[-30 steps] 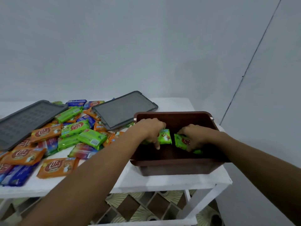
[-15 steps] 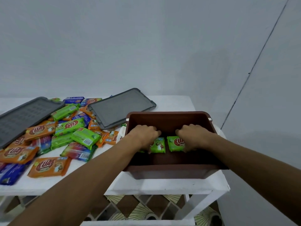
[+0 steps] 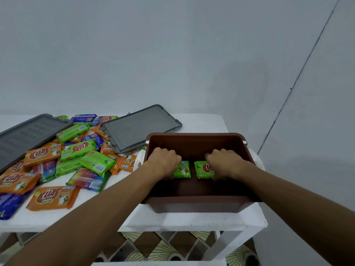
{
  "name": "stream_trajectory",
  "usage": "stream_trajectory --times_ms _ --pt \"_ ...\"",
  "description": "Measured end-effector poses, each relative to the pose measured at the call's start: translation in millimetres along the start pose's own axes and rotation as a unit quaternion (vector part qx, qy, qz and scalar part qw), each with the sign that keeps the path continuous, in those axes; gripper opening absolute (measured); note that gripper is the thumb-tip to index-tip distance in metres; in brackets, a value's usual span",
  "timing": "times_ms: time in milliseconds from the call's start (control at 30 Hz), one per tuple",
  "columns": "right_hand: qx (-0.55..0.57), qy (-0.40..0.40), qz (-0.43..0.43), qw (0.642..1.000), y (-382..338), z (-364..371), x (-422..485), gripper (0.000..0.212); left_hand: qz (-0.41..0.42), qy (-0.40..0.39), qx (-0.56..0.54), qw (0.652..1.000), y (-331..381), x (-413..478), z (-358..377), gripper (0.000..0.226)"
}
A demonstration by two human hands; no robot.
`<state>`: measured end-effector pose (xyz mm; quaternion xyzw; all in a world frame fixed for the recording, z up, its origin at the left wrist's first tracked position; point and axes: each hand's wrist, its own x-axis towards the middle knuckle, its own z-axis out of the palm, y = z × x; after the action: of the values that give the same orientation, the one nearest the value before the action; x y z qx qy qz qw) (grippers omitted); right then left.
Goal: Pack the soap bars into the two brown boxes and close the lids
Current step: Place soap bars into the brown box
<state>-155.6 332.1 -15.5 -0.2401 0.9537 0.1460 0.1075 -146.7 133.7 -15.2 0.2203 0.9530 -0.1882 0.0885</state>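
A brown box (image 3: 194, 204) stands open at the right end of the white table. Both my hands are down inside it. My left hand (image 3: 163, 163) grips a green soap bar (image 3: 183, 169), fingers curled over its left end. My right hand (image 3: 223, 163) grips a second green soap bar (image 3: 203, 169) in the same way. The two bars lie side by side on the box floor with a small gap between them. Only one brown box is in view.
A pile of several orange, green and blue soap bars (image 3: 57, 162) covers the left of the white table (image 3: 182, 220). Two grey lids (image 3: 141, 127) (image 3: 28, 135) lie at the back. The wall is close behind; patterned floor shows below.
Both hands sank lower into the box and drew level, bringing the two green bars down flat and side by side on its floor.
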Motion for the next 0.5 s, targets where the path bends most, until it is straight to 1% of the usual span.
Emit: stream_trajectory --times_ms 133,233,367,433,500 --pt "0.003 0.002 -0.01 1.0 2 0 1 0.059 -0.006 -0.002 0.011 1.0 0 -3 -2 0.043" --pt "-0.017 0.006 -0.017 1.0 3 -2 0 0.062 -0.003 -0.004 0.017 1.0 0 -5 -4 0.035" --pt "-0.071 0.02 -0.017 0.997 6 -4 -3 0.057 -0.014 -0.046 -0.017 0.999 -3 -10 -14 0.036" --pt "-0.075 0.019 -0.01 0.997 6 -5 -4 0.056 -0.002 -0.069 0.005 0.998 -6 -13 -19 0.037" --pt "-0.076 0.007 -0.01 0.997 4 -8 -4 0.056 0.017 -0.071 0.046 0.996 -10 -18 -19 0.037"
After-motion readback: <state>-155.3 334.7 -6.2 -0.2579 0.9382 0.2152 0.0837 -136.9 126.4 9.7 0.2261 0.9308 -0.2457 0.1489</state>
